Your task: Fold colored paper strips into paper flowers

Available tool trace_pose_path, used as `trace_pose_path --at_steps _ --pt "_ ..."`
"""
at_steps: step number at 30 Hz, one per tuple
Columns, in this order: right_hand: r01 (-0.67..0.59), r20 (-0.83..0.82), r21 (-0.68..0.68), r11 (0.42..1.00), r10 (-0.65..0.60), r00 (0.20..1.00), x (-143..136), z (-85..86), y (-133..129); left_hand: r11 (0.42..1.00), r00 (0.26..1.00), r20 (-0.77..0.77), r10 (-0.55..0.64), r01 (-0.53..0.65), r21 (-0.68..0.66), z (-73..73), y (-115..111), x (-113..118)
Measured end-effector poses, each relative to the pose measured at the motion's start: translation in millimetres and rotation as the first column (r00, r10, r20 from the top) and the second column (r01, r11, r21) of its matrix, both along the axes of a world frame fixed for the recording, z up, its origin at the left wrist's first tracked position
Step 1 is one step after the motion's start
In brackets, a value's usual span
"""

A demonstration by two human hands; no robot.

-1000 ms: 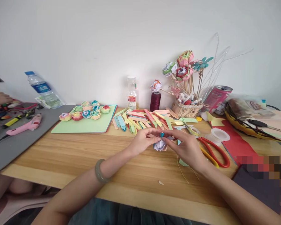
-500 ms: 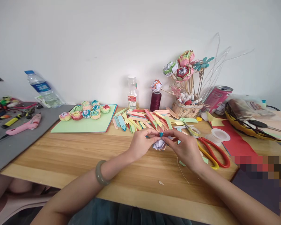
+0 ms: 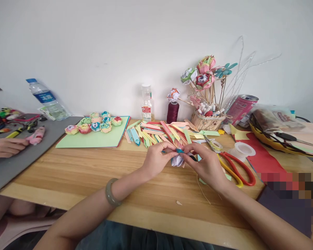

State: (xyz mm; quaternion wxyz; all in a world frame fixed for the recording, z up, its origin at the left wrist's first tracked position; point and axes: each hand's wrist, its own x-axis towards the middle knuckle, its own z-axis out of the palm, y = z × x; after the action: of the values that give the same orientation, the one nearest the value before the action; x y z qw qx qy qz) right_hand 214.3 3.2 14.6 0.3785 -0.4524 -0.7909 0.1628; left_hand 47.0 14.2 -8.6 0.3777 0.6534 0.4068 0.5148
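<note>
My left hand (image 3: 159,158) and my right hand (image 3: 205,163) meet over the table, both pinching a small folded blue paper piece (image 3: 180,151) between thumbs and forefingers. Just beneath it is a white folded paper flower (image 3: 177,161), partly hidden by my fingers. Whether the blue piece is joined to the flower I cannot tell. A thin thread (image 3: 203,190) trails on the wood below my right hand. Beyond my hands lies a heap of coloured folded paper strips (image 3: 161,132). Red and yellow-handled scissors (image 3: 246,170) lie right of my right hand.
Several finished paper flowers (image 3: 96,126) rest on green paper (image 3: 86,141) at the left. Another person's hand (image 3: 7,147) touches a pink glue gun (image 3: 36,135). At the back stand a clear bottle (image 3: 146,104), a maroon thread spool (image 3: 173,111) and a flower basket (image 3: 208,122). A white spool (image 3: 243,151) sits right.
Another person's hand has come in from the left and reached the pink glue gun. Between my fingers the blue paper has tilted and shows more of its length.
</note>
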Motion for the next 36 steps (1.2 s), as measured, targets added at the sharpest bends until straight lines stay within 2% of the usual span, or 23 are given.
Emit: trace_pose_path --at_steps 3,7,11,14,18,21,24,28,32,34,36 --pt "-0.096 -0.074 -0.062 0.993 0.091 0.993 2 1.5 3 0.999 0.998 0.045 -0.038 0.038 -0.005 -0.4 1 0" --pt "-0.241 -0.19 -0.187 0.952 0.206 0.96 6 3.2 8 0.996 0.996 0.03 -0.086 0.085 0.025 2.4 3 -2" --pt "-0.298 -0.194 -0.198 0.934 0.261 0.946 9 3.5 9 0.982 0.993 -0.021 -0.116 0.118 0.145 7.7 3 -3" --pt "-0.321 -0.196 -0.205 0.925 0.282 0.939 10 3.9 9 0.976 0.988 -0.043 -0.146 0.151 0.157 10.9 3 -4" --pt "-0.332 -0.231 -0.275 0.902 0.273 0.934 9 3.5 10 0.977 0.977 -0.037 -0.211 0.21 -0.027 12.3 3 -7" --pt "-0.322 -0.254 -0.316 0.893 0.247 0.935 7 0.6 11 0.943 0.963 0.007 -0.27 0.266 -0.198 11.7 6 -8" --pt "-0.33 -0.32 -0.375 0.866 0.213 0.923 6 -1.2 12 0.905 0.951 0.078 -0.298 0.308 -0.293 11.3 10 -10" --pt "-0.427 -0.477 -0.509 0.748 0.168 0.863 5 3.8 12 0.845 0.918 0.218 -0.33 0.39 -0.366 12.9 15 -11" --pt "-0.476 -0.562 -0.614 0.63 0.076 0.824 4 7.8 14 0.813 0.901 0.253 -0.353 0.429 -0.394 13.9 15 -10" --pt "-0.472 -0.579 -0.642 0.604 0.023 0.815 4 6.5 14 0.803 0.896 0.267 -0.354 0.437 -0.405 13.2 14 -9" --pt "-0.463 -0.599 -0.647 0.605 -0.027 0.801 3 4.0 14 0.801 0.894 0.299 -0.333 0.436 -0.411 12.2 14 -8"
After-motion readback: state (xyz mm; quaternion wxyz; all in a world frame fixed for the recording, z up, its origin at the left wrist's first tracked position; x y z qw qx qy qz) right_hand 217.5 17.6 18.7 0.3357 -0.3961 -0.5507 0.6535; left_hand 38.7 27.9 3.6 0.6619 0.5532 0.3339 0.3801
